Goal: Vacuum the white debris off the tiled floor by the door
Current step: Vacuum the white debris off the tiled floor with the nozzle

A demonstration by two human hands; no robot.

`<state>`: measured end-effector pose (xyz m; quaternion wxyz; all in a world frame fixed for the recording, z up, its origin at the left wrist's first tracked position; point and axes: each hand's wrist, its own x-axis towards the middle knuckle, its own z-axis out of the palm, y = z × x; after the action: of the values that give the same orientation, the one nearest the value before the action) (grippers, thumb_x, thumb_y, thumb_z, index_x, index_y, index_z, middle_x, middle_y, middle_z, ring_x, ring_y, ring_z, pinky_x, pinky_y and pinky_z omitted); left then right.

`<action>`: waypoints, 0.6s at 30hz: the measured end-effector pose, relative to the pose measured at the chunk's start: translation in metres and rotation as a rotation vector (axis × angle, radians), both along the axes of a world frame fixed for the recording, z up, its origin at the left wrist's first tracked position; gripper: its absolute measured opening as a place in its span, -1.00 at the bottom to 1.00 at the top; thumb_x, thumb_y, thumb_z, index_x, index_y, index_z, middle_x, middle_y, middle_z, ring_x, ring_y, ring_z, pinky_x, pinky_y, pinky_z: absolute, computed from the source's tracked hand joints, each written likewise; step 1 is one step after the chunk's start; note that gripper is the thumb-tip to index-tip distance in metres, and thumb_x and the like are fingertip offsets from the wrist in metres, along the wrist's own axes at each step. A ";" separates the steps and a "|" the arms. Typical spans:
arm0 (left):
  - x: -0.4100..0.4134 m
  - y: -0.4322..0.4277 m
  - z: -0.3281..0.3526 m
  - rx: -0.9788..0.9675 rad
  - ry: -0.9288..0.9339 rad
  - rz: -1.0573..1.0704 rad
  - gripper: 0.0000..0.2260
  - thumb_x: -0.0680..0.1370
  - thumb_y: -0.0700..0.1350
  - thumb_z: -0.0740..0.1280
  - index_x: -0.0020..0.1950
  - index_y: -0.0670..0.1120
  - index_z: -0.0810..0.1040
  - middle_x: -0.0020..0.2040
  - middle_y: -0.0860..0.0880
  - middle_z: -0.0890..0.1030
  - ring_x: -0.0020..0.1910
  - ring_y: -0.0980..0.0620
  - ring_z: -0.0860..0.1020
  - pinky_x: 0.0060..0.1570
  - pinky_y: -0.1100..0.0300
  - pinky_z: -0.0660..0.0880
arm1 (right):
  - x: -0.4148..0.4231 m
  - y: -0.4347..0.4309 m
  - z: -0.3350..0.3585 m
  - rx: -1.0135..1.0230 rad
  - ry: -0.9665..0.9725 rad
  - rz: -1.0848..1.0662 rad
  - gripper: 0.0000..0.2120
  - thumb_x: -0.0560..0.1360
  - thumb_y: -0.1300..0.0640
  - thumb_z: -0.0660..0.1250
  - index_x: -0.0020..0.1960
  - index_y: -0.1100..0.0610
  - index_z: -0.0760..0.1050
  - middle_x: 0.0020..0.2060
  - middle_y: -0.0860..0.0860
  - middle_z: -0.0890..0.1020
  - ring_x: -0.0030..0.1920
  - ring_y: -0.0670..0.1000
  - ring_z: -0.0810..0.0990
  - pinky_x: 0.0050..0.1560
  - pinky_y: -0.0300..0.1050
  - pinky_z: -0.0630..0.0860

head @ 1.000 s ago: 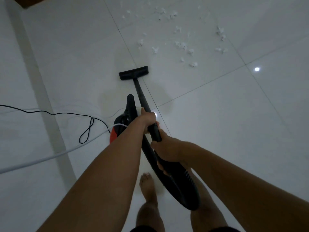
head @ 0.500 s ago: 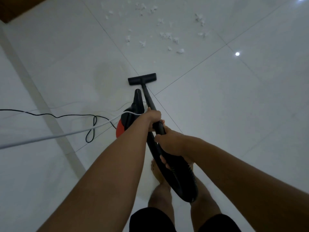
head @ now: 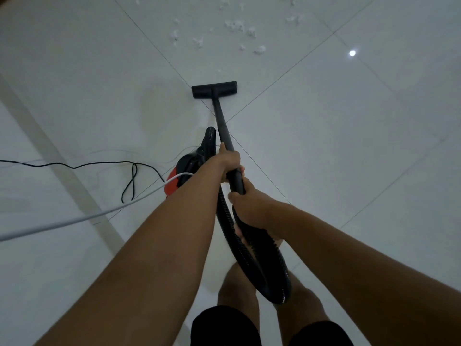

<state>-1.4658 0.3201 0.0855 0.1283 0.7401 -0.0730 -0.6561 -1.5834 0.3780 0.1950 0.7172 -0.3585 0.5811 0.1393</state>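
White debris [head: 234, 26] lies scattered over the far tile, well ahead of the black floor nozzle [head: 214, 89]. The nozzle sits flat by a crossing of grout lines with no scraps under it.

Grip: left hand [head: 228, 161] has its fingers [head: 233, 157] wrapped round the wand [head: 223, 121]. Right hand [head: 249, 208] is just behind it, closed round the wand's end where the ribbed hose [head: 262, 258] joins.

Risks, as judged:
- Scraps look light and fluffy. A fast push could shove or scatter them ahead of the nozzle rather than lift them.
- Hose loops low between the bare legs and could snag a knee or foot on a step forward.
- Black cord [head: 99, 164] is kinked in a loop on the floor and a white cable [head: 87, 217] crosses beside the red vacuum body [head: 174, 183]. Either could catch or pull taut as the body is dragged forward.

Surface: the tiled floor [head: 349, 146] is glossy and pale, with thin grout lines, a lamp glint [head: 352, 53] and a faint dull patch left of the nozzle. A grey strip [head: 50, 151] runs diagonally at left. The room is dim and the door itself is not in view.
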 end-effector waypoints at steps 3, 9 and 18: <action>-0.009 0.003 -0.007 -0.034 0.002 0.026 -0.32 0.65 -0.16 0.08 0.62 0.23 -0.21 -0.28 -0.11 0.53 -0.36 0.03 0.51 -0.34 0.17 0.57 | -0.009 0.005 -0.011 -0.008 -0.013 -0.007 -0.46 0.71 0.02 0.07 0.60 -0.24 -0.06 -0.28 0.24 0.54 -0.63 0.01 0.50 -0.55 -0.17 0.50; -0.031 0.018 -0.012 -0.092 -0.003 0.062 -0.37 0.69 -0.09 0.05 0.61 0.26 -0.27 -0.05 -0.18 0.58 -0.42 0.04 0.49 -0.48 0.23 0.53 | -0.028 0.024 -0.021 -0.022 -0.016 -0.001 -0.40 0.70 -0.01 0.08 0.60 -0.31 -0.15 -0.24 0.27 0.58 -0.48 0.09 0.57 -0.40 -0.06 0.58; -0.057 0.028 -0.036 -0.159 -0.047 0.069 -0.38 0.69 -0.09 0.05 0.63 0.23 -0.21 -0.25 -0.11 0.49 -0.37 0.01 0.49 -0.16 0.04 0.61 | -0.056 0.036 -0.039 -0.117 -0.024 0.037 -0.40 0.70 -0.05 0.13 0.61 -0.25 -0.11 -0.34 0.20 0.59 -0.48 0.07 0.59 -0.40 -0.03 0.63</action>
<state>-1.5225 0.3481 0.0493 0.2075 0.7449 -0.1023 -0.6257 -1.6398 0.4141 0.1557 0.6992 -0.4123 0.5728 0.1141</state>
